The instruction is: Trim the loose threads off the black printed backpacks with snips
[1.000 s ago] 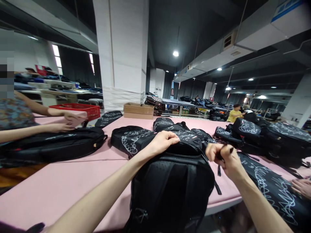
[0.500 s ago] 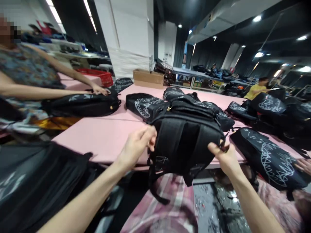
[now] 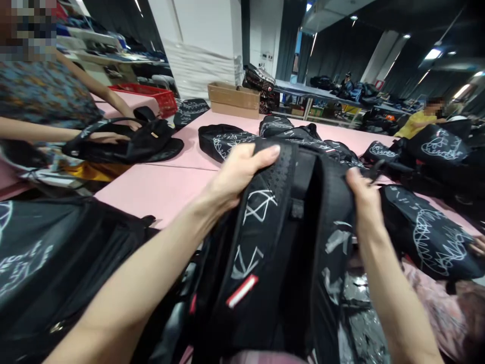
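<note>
A black backpack (image 3: 273,303) hangs upright in front of me, its shoulder straps facing me. White scribble prints and a small red-and-white label mark the straps. My left hand (image 3: 242,169) grips the top of the left strap, thumb laid over it. On the opposite upper edge, my right hand (image 3: 364,194) is closed on the bag, its fingers mostly hidden behind it. The lower end of the backpack reaches down to my lap, close to my body.
Several printed black backpacks lie on the pink table (image 3: 159,189), with a cardboard box (image 3: 233,100) behind. Another black bag (image 3: 56,268) is at my left. A co-worker in a patterned top (image 3: 45,96) handles a backpack (image 3: 132,144); another person's hand touches a bag (image 3: 428,232) at right.
The backpack has been raised and turned, so its strap side now faces me instead of its base. Both hands have moved up with it. The co-worker's backpack at left has been turned over.
</note>
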